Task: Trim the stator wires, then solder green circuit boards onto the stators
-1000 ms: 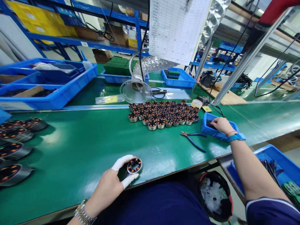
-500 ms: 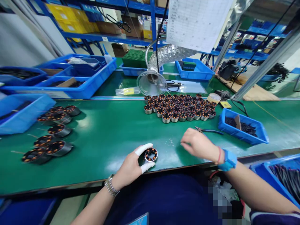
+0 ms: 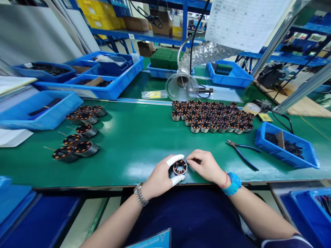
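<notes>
My left hand [image 3: 160, 176], with white covers on its thumb and a finger, grips a round motor stator [image 3: 180, 172] from the left side. The stator has a metal rim and orange-copper windings, and it sits at the front edge of the green bench with its open top facing up. Close by on the right, my right hand [image 3: 205, 166] is in a pinch, fingertips almost at the stator's rim. What it pinches, if anything, is too small to make out. Cutting pliers [image 3: 234, 144] with blue handles lie spread on the bench beyond my right hand.
Many similar stators [image 3: 214, 119] stand packed together behind my hands; a smaller group [image 3: 86, 148] stands at left. A blue bin [image 3: 307, 159] of black parts is at right. A clear extraction hood [image 3: 182, 86] hangs over the back. Blue trays [image 3: 103, 93] fill the back left.
My right hand has moved left, from beside the pliers to the stator's rim. The pliers now show fully. My left hand keeps its hold on the stator, while the view has shifted.
</notes>
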Available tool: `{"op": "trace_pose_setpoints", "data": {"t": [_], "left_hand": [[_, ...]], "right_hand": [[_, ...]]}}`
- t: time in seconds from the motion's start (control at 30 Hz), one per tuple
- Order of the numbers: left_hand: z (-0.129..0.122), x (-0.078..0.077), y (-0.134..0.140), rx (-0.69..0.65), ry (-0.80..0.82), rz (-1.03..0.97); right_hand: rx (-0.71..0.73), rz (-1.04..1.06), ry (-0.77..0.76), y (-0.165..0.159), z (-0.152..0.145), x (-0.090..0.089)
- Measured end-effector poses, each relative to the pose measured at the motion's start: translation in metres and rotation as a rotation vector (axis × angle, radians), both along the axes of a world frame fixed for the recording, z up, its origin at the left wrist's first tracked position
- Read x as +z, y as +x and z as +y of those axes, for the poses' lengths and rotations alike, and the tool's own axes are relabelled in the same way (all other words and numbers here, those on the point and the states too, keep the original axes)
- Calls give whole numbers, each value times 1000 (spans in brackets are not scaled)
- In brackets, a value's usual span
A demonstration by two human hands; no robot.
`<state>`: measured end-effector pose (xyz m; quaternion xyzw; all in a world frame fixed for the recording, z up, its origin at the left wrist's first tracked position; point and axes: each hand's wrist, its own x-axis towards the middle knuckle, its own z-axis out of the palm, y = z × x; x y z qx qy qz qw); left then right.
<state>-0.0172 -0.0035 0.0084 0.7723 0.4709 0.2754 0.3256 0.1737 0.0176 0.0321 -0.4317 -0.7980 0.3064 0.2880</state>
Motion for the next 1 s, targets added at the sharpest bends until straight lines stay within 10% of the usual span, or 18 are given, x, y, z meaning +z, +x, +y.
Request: {"op": "trace_pose_setpoints", "data": {"t": [0.3,1.0], "left_hand": [[1,-2,2,-48,29,-28],[0,-5,0,-68,10,-39]], "right_hand": [[-211,346,-370,0,13,-4],[-201,382,-434,0,13,-4]]}}
